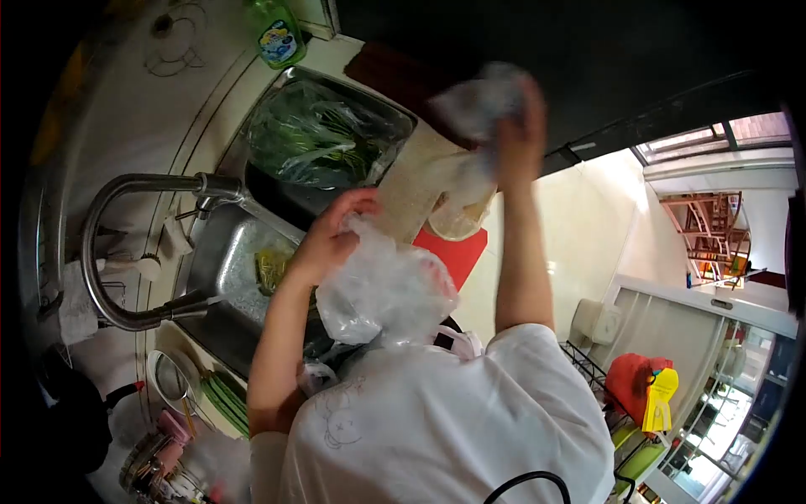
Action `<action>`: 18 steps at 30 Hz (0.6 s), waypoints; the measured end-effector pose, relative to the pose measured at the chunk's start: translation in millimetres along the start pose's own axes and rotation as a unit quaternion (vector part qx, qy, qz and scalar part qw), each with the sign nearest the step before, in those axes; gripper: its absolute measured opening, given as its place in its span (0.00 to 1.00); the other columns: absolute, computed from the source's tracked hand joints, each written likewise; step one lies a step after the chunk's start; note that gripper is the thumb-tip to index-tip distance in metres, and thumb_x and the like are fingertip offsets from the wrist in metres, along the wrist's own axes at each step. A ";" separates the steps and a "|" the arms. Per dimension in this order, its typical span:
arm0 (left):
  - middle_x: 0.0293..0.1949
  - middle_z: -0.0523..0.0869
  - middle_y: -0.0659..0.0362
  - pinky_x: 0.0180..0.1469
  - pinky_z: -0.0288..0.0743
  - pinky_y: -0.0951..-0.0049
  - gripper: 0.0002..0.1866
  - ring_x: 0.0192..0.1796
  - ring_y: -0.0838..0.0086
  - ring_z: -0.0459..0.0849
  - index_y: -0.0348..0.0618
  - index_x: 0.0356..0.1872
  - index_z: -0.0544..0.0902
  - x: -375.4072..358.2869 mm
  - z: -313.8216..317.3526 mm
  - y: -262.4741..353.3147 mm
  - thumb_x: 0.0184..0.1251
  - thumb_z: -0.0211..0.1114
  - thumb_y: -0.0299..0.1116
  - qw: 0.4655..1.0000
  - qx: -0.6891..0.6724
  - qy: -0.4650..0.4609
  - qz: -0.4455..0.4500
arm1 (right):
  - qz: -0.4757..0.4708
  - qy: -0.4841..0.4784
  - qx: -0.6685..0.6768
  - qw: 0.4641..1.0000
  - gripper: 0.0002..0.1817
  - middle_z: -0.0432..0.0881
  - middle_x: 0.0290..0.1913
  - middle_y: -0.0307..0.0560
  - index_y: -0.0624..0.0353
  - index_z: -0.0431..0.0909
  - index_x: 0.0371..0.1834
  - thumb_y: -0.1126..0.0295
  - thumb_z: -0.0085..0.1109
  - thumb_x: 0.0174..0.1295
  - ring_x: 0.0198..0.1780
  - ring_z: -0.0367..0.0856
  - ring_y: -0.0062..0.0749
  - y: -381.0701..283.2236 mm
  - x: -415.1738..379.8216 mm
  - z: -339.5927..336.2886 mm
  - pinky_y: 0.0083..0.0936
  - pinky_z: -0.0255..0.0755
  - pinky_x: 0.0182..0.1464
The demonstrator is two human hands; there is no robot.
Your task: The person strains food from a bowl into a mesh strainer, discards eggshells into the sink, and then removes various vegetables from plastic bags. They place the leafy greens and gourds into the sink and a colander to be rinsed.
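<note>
My left hand [332,235], beside the sink, has its fingers curled round a crumpled clear plastic bag [386,286] that hangs in front of my chest. My right hand [518,139] is raised at the far side of the counter and smeared by motion. It grips a second thin, whitish plastic bag [474,101], also blurred. Below that hand, a round pale container [457,220] stands at the counter edge, partly covered by something see-through. A red flat board or sheet [462,256] shows beside it.
Green leafy vegetables in a clear bag [311,139] lie in one sink basin. The other basin [239,244] holds yellowish-green pieces, with a curved faucet [105,252] over it. A green soap bottle [279,38], a strainer [172,374] and long green vegetables [225,399] are nearby.
</note>
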State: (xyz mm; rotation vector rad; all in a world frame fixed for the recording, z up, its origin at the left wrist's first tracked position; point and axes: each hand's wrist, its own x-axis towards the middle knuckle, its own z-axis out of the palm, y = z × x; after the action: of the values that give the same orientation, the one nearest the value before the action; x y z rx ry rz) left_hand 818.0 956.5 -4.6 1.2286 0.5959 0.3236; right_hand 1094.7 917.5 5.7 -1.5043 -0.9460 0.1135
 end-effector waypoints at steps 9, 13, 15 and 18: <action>0.54 0.76 0.49 0.56 0.69 0.64 0.32 0.57 0.61 0.75 0.44 0.64 0.63 111.4 131.5 -44.5 0.55 0.59 0.34 0.765 0.621 -0.124 -0.120 | 0.212 0.435 0.092 0.870 0.07 0.75 0.37 0.42 0.62 0.69 0.41 0.72 0.47 0.61 0.35 0.74 0.26 134.7 -69.0 -106.1 0.22 0.70 0.36; 0.60 0.67 0.44 0.61 0.65 0.65 0.34 0.61 0.57 0.70 0.32 0.66 0.54 156.8 132.6 -152.8 0.61 0.53 0.37 0.785 0.615 0.014 -0.074 | 0.220 0.405 0.048 0.886 0.13 0.71 0.44 0.46 0.63 0.64 0.48 0.73 0.44 0.60 0.44 0.71 0.29 158.4 -109.8 -68.6 0.24 0.67 0.48; 0.69 0.54 0.49 0.60 0.67 0.66 0.30 0.65 0.61 0.66 0.42 0.67 0.57 183.8 117.8 -201.0 0.62 0.51 0.32 0.818 0.557 -0.028 -0.140 | 0.207 0.336 -0.035 0.918 0.18 0.68 0.50 0.53 0.68 0.61 0.53 0.71 0.47 0.61 0.51 0.68 0.36 171.3 -133.1 -51.9 0.29 0.64 0.54; 0.64 0.64 0.46 0.60 0.67 0.63 0.25 0.62 0.58 0.69 0.40 0.63 0.61 191.3 116.9 -193.0 0.64 0.47 0.30 0.832 0.553 0.004 -0.052 | 0.153 0.146 -0.178 0.961 0.23 0.64 0.56 0.59 0.69 0.59 0.56 0.69 0.50 0.61 0.57 0.65 0.44 180.8 -169.9 -44.1 0.33 0.60 0.59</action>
State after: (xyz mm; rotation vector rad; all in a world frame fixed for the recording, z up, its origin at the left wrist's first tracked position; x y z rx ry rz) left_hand 1024.8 906.6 -210.2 2.2948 0.8956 -0.1713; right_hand 1096.1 804.2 -219.3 -1.9337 -0.5062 -0.0606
